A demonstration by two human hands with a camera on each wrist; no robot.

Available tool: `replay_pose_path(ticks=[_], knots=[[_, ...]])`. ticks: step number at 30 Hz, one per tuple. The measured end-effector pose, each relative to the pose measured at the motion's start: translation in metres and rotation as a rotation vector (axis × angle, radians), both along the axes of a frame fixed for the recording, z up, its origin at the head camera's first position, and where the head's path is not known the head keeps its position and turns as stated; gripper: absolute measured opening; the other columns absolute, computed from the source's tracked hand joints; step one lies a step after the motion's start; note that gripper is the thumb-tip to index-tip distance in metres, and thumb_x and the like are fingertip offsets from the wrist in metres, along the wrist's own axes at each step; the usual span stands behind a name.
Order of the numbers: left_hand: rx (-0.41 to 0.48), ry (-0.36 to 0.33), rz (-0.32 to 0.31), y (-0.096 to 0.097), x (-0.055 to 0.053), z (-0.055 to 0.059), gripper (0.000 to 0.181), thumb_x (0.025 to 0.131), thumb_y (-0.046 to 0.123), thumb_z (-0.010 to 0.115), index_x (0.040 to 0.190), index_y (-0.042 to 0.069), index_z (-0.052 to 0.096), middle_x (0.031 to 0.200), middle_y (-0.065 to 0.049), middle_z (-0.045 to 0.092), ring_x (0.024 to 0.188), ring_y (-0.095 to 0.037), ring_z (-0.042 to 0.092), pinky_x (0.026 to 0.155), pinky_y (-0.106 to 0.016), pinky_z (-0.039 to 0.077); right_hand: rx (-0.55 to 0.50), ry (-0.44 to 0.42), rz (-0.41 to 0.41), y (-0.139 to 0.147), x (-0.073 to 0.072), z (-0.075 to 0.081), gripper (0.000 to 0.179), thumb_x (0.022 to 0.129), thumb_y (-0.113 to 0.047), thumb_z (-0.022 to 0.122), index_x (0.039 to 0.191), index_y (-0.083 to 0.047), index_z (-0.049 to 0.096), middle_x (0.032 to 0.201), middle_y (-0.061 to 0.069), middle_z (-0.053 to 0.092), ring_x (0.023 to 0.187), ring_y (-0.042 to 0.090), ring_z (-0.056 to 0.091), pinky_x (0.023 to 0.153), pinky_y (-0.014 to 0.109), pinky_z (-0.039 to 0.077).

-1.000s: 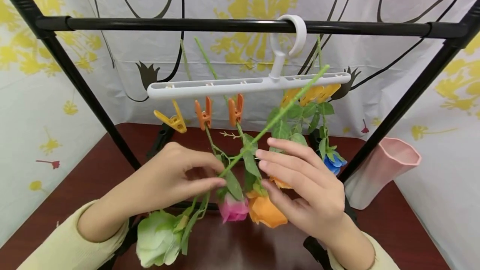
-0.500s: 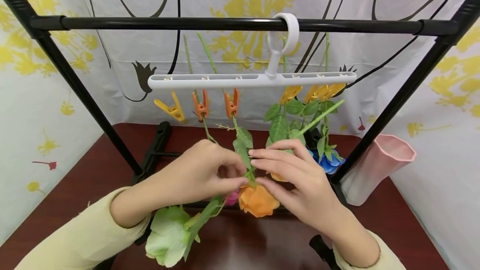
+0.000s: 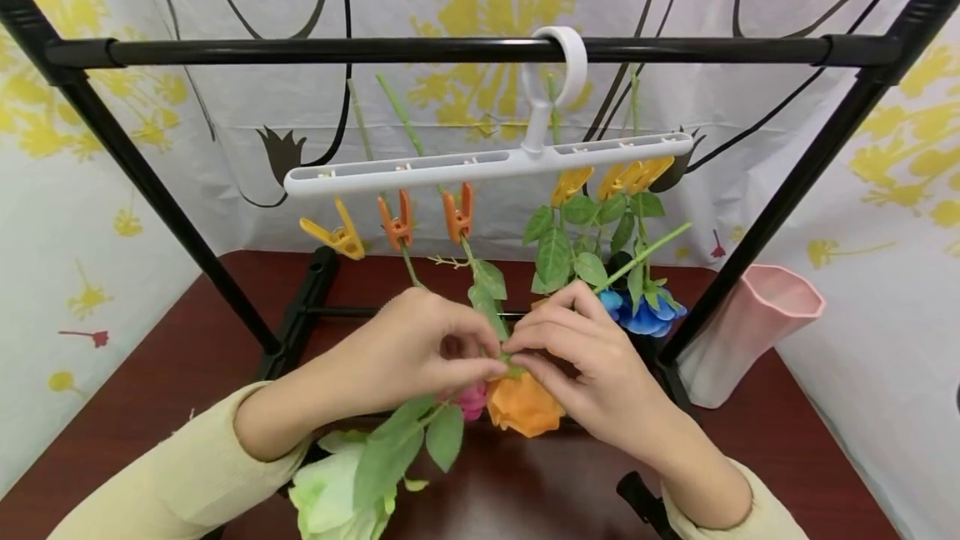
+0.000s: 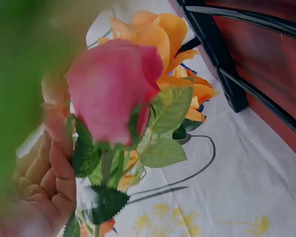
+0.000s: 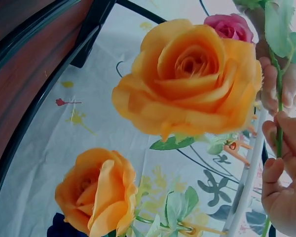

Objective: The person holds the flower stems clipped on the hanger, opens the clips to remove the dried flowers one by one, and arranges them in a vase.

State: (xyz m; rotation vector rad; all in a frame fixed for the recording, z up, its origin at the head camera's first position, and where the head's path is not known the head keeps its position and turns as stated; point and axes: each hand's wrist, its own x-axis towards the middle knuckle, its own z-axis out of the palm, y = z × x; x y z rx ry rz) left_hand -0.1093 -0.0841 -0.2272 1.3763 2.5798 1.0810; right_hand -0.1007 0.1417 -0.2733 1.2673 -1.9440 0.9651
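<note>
A pale green-white artificial flower (image 3: pixel 330 490) hangs head-down at the lower left in the head view. Its green stem (image 3: pixel 645 257) slants up to the right. My left hand (image 3: pixel 382 352) pinches this stem between thumb and fingers. Close beside it, my right hand (image 3: pixel 600 365) holds the same stem with its fingertips; the right wrist view shows the stem (image 5: pixel 279 106) passing through both hands. Right behind the hands hang an orange rose (image 3: pixel 525 407) and a pink rose (image 3: pixel 471 401), upside down from orange clips (image 3: pixel 459 219).
A white hanger (image 3: pixel 450 173) hooks over the black rack bar (image 3: pixel 300 51). One yellow clip (image 3: pixel 337 236) at its left end holds nothing. Yellow clips (image 3: pixel 630 177) at right hold leafy stems, near a blue flower (image 3: pixel 648 315). A pink vase (image 3: pixel 780 298) leans at right.
The green-white flower's stem has swung lower and to the right. My left hand has moved right, up to my right hand, whose fingers have gone from spread to pinching the stem.
</note>
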Motion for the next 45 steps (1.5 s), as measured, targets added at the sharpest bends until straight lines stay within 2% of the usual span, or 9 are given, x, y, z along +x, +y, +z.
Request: replay_pose_path(ticks=[4, 12, 15, 19, 26, 33, 35, 41, 45], knots=[[0.104, 0.015, 0.076, -0.010, 0.001, 0.001, 0.005, 0.092, 0.015, 0.071, 0.096, 0.014, 0.074, 0.078, 0.007, 0.073, 0.066, 0.002, 0.065, 0.060, -0.021, 0.054, 0.005, -0.019, -0.050, 0.004, 0.003, -0.001, 0.020, 0.103, -0.024, 0.054, 0.095, -0.013, 0.069, 0.096, -0.003, 0.069, 0.094, 0.016, 0.049, 0.084, 0.025, 0.038], [0.274, 0.250, 0.359, -0.033, 0.013, -0.002, 0.010, 0.091, 0.011, 0.073, 0.098, 0.016, 0.075, 0.093, 0.008, 0.075, 0.078, 0.000, 0.069, 0.069, -0.020, 0.056, -0.103, -0.043, -0.172, 0.024, 0.009, -0.002, 0.026, 0.102, -0.031, 0.054, 0.094, -0.011, 0.069, 0.092, 0.000, 0.069, 0.090, 0.013, 0.049, 0.075, 0.019, 0.039], [0.345, 0.341, 0.471, -0.042, 0.015, -0.001, 0.011, 0.089, 0.007, 0.074, 0.097, 0.015, 0.076, 0.093, 0.006, 0.075, 0.078, 0.002, 0.064, 0.067, -0.014, 0.051, -0.144, -0.028, -0.221, 0.032, 0.011, -0.002, 0.029, 0.100, -0.031, 0.056, 0.092, -0.008, 0.069, 0.090, 0.004, 0.066, 0.088, 0.011, 0.050, 0.073, 0.018, 0.041], [0.410, 0.381, 0.637, -0.053, 0.008, 0.001, 0.009, 0.090, 0.009, 0.073, 0.097, 0.013, 0.078, 0.091, 0.001, 0.075, 0.085, 0.004, 0.059, 0.066, -0.013, 0.042, -0.165, -0.025, -0.330, 0.044, 0.016, 0.001, 0.034, 0.099, -0.035, 0.056, 0.093, -0.005, 0.070, 0.091, 0.006, 0.062, 0.088, 0.005, 0.054, 0.073, 0.013, 0.042], [0.437, 0.311, 0.742, -0.066, -0.008, -0.008, 0.012, 0.094, 0.016, 0.069, 0.101, 0.014, 0.079, 0.094, -0.003, 0.077, 0.080, 0.007, 0.061, 0.054, -0.016, 0.037, -0.239, -0.062, -0.429, 0.066, 0.023, 0.004, 0.013, 0.096, -0.007, 0.062, 0.098, 0.005, 0.068, 0.091, -0.005, 0.067, 0.081, -0.003, 0.058, 0.073, 0.009, 0.041], [0.373, 0.212, 0.751, -0.063, -0.032, -0.014, 0.022, 0.097, 0.028, 0.066, 0.109, 0.013, 0.077, 0.101, -0.004, 0.077, 0.086, 0.003, 0.063, 0.089, -0.038, 0.053, -0.387, -0.057, -0.402, 0.091, 0.020, 0.008, 0.014, 0.094, 0.006, 0.061, 0.094, 0.020, 0.059, 0.089, -0.017, 0.070, 0.076, -0.004, 0.062, 0.064, 0.009, 0.041], [0.373, 0.169, 0.735, -0.061, -0.042, -0.014, 0.025, 0.098, 0.030, 0.065, 0.111, 0.012, 0.076, 0.103, -0.006, 0.077, 0.095, -0.001, 0.067, 0.086, -0.033, 0.054, -0.431, -0.061, -0.401, 0.098, 0.020, 0.010, 0.014, 0.093, 0.008, 0.060, 0.094, 0.022, 0.057, 0.087, -0.015, 0.071, 0.078, -0.002, 0.064, 0.062, 0.010, 0.040], [0.423, 0.033, 0.713, -0.058, -0.069, -0.014, 0.030, 0.098, 0.031, 0.064, 0.117, 0.009, 0.073, 0.114, -0.009, 0.074, 0.104, -0.002, 0.065, 0.096, -0.036, 0.053, -0.606, -0.101, -0.283, 0.115, 0.015, 0.016, 0.006, 0.091, 0.016, 0.058, 0.095, 0.020, 0.060, 0.083, -0.003, 0.074, 0.078, 0.006, 0.070, 0.072, 0.012, 0.049], [0.390, -0.079, 0.687, -0.058, -0.080, -0.015, 0.035, 0.099, 0.034, 0.062, 0.123, 0.009, 0.071, 0.123, -0.011, 0.070, 0.119, -0.019, 0.060, 0.096, -0.038, 0.049, -0.686, -0.138, -0.163, 0.124, 0.010, 0.023, 0.006, 0.091, 0.015, 0.058, 0.096, 0.015, 0.062, 0.084, 0.003, 0.075, 0.079, 0.010, 0.071, 0.074, 0.013, 0.052]])
